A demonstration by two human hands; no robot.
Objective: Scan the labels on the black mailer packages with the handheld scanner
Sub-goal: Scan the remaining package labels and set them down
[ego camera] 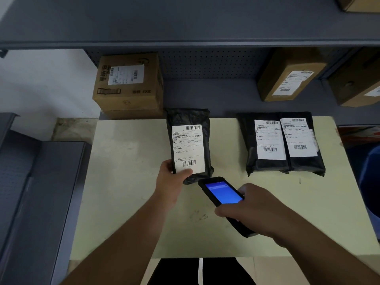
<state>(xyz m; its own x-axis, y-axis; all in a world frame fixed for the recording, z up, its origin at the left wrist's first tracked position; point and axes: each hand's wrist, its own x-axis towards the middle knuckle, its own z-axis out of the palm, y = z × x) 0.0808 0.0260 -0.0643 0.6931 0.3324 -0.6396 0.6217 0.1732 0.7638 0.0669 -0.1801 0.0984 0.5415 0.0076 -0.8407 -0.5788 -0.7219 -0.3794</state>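
A black mailer package (186, 118) with a white barcode label lies on the pale table (127, 182), its far end reaching the shelf edge. My left hand (170, 179) grips its near left corner, thumb on the label. My right hand (253, 208) holds the black handheld scanner (223, 195), whose blue screen is lit. The scanner's front tip sits just below the package's near edge. Two more black mailer packages (265, 161), each with a white label, lie side by side on the table to the right.
A brown cardboard box (129, 95) stands on the grey shelf behind the table's left side. More cardboard boxes (287, 75) stand at the back right. A grey metal shelf unit (41, 192) flanks the table on the left. A blue object (370, 177) is at the right edge.
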